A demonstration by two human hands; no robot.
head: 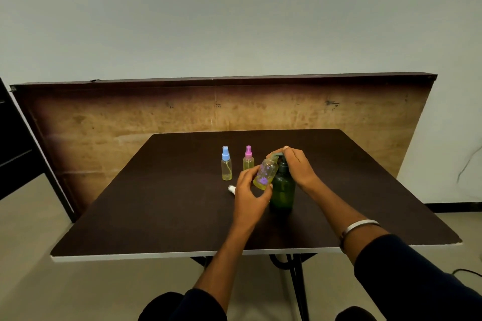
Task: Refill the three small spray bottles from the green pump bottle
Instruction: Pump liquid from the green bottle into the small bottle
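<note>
Near the middle of the frame, a dark brown desk carried the whole set of bottles. The green pump bottle stood upright just right of centre, and the right hand lay over its pump head, fingers curled down around the top so that the nozzle was mostly hidden. The left hand held the third spray bottle — clear, uncapped, printed with purple flowers — tilted with its open neck leaning up toward the pump spout. A shallow layer of yellowish liquid showed in its lower end. Whether liquid was coming out of the spout at that moment could not be told.

To the left of the hands, two small spray bottles stood upright and capped, near each other but apart: the blue-capped bottle further left, and the pink-capped bottle beside it, partly behind the tilted bottle. Both held pale yellow liquid.

A small white spray cap lay on its side on the desk, just left of the left hand.

On the right wrist sat a silver bangle, and dark sleeves covered both forearms at the bottom edge of the frame. Behind the desk, a worn wooden board leaned against a pale wall.
</note>
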